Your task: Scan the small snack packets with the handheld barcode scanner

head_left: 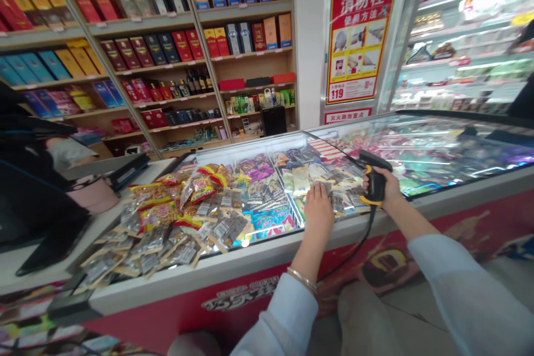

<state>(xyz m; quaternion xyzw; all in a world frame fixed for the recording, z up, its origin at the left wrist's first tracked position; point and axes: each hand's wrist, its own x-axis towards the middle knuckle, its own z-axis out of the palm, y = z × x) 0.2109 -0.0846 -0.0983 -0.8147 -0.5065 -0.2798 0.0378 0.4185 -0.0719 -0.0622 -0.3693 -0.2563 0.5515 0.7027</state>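
In the head view my right hand [391,188] is wrapped round the grip of a black and yellow barcode scanner [375,184], whose cord hangs down over the freezer's front edge. My left hand [319,210] lies palm down with its fingers stretched out, touching small flat snack packets [339,192] on the glass lid. A pale packet [301,180] lies just beyond its fingertips. Left of it, red and yellow snack bags [204,186] are heaped with many clear packets [152,242] that have tan ends. What lies under my left palm is hidden.
The chest freezer [258,250] has a red front, and colourful packs show through its glass. A counter [25,245] with a pink container [95,194] stands at left. Behind are shelves of boxes [181,44], a red poster [361,39] and a lit display fridge [463,50].
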